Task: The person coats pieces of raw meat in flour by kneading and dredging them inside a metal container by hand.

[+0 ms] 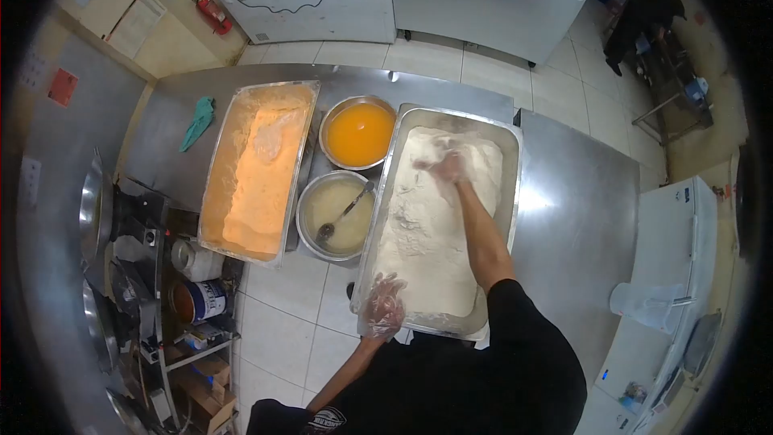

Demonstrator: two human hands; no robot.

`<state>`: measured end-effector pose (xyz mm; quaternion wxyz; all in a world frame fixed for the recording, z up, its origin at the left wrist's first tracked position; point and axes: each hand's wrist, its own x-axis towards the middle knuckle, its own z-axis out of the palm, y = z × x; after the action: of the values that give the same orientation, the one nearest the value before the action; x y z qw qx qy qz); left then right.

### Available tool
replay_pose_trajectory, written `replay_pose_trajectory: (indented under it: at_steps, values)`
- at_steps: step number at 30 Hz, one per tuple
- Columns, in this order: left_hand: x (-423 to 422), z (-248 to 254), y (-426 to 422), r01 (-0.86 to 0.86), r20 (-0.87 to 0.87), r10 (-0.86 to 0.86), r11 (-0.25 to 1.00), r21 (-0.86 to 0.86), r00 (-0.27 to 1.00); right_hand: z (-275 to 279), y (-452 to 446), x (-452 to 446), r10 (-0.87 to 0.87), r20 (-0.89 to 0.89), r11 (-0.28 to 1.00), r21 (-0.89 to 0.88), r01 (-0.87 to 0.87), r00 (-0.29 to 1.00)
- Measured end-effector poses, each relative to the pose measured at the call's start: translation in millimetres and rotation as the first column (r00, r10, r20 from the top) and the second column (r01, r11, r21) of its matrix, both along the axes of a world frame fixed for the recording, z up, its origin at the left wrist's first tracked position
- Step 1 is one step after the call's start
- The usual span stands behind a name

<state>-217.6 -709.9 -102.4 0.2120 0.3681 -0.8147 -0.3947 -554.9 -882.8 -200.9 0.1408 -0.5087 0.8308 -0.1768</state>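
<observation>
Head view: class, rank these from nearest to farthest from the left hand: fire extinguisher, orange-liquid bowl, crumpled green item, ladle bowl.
From the left hand:
1. Ladle bowl, just ahead, left
2. Orange-liquid bowl, beyond it
3. Crumpled green item, far left on the table
4. Fire extinguisher, by the wall

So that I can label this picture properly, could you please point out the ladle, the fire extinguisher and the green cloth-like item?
Ladle (325, 232): head view, on its dark bowl.
Fire extinguisher (213, 13): head view, on its red body.
Green cloth-like item (198, 122): head view, on its middle.
</observation>
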Motion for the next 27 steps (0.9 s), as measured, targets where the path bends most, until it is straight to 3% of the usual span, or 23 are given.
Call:
replay_pose_trajectory:
  at_steps: [2,3,5,7,9,11,12,14,15,16,17,18,19,20,22,25,26,27]
  values:
    - [6.3,-8.4,-5.9,0.069,0.135,-0.044,0.981,-0.183,0.990,3.4,1.2,26.9,0.074,0.049,0.997,0.000,-0.075,0.996]
    - [9.7,-17.8,-7.1,0.077,0.140,-0.052,0.981,-0.178,0.989,6.7,10.5,34.8,0.118,0.118,0.991,0.043,-0.124,0.986]
    - [9.5,-29.6,-2.6,0.086,0.169,-0.055,0.979,-0.185,0.984,14.6,33.8,40.2,0.148,0.323,0.930,0.277,-0.242,0.935]
    - [-5.9,-33.5,-2.7,0.038,0.157,-0.011,0.985,-0.171,0.988,1.8,57.5,44.4,0.504,0.392,0.711,0.318,-0.627,0.770]
    - [-34.4,-34.5,-23.3,-0.072,0.148,0.098,0.982,-0.173,0.984,-6.5,72.2,34.1,0.569,0.340,0.666,0.343,-0.662,0.749]
    - [-60.7,-59.1,-52.0,-0.045,0.236,0.077,0.989,-0.139,0.969,1.4,101.4,33.9,0.629,0.297,0.619,0.368,-0.694,0.718]
    - [-69.5,-75.9,-58.3,-0.038,0.230,0.069,0.990,-0.135,0.971,16.7,128.2,39.0,0.272,0.182,0.845,0.425,-0.325,0.945]
    - [-84.5,-97.6,-65.6,0.082,0.489,0.045,0.968,-0.236,0.871,20.1,174.7,72.1,-0.148,0.042,0.897,0.427,0.117,0.988]
    - [-89.3,-92.4,-71.4,0.083,0.478,0.042,0.968,-0.237,0.877,10.3,192.5,101.0,-0.343,0.075,0.930,0.163,0.328,0.936]
    - [-91.9,-85.8,-79.2,0.025,0.549,-0.022,1.000,0.001,0.836,4.0,197.7,115.2,-0.500,0.157,0.849,-0.105,0.518,0.852]
    - [-92.2,-82.4,-82.3,-0.053,0.602,-0.107,0.969,0.242,0.791,2.4,195.7,121.3,-0.498,0.146,0.851,-0.107,0.514,0.855]
    - [-92.4,-79.4,-83.8,-0.146,0.572,-0.133,0.898,0.416,0.810,-0.2,194.5,131.1,-0.560,0.446,0.803,0.084,0.590,0.698]
    - [-92.4,-89.9,-83.3,-0.157,0.544,-0.118,0.888,0.432,0.830,-3.6,193.8,135.0,-0.597,0.673,0.754,0.284,0.593,0.437]
    - [-90.9,-109.3,-82.4,-0.148,0.484,-0.103,0.879,0.454,0.869,-10.1,189.1,127.7,-0.593,0.675,0.753,0.273,0.599,0.438]
    - [-87.1,-148.3,-83.5,-0.116,0.272,-0.054,0.812,0.572,0.961,-34.2,166.3,103.2,-0.322,0.903,0.822,0.119,0.557,0.283]
    - [-69.9,-217.6,-98.3,0.081,-0.148,0.074,0.561,0.824,0.986,-66.7,160.8,89.5,0.141,0.990,0.829,-0.105,0.549,-0.025]
    - [-51.5,-268.8,-110.4,0.187,-0.288,0.165,0.452,0.872,0.943,-63.6,172.9,94.6,0.133,0.990,0.831,-0.092,0.549,-0.035]
    - [-46.1,-256.3,-111.9,0.265,-0.250,-0.095,0.456,0.850,0.964,-53.3,187.9,100.0,-0.143,0.973,0.896,0.049,0.442,0.182]
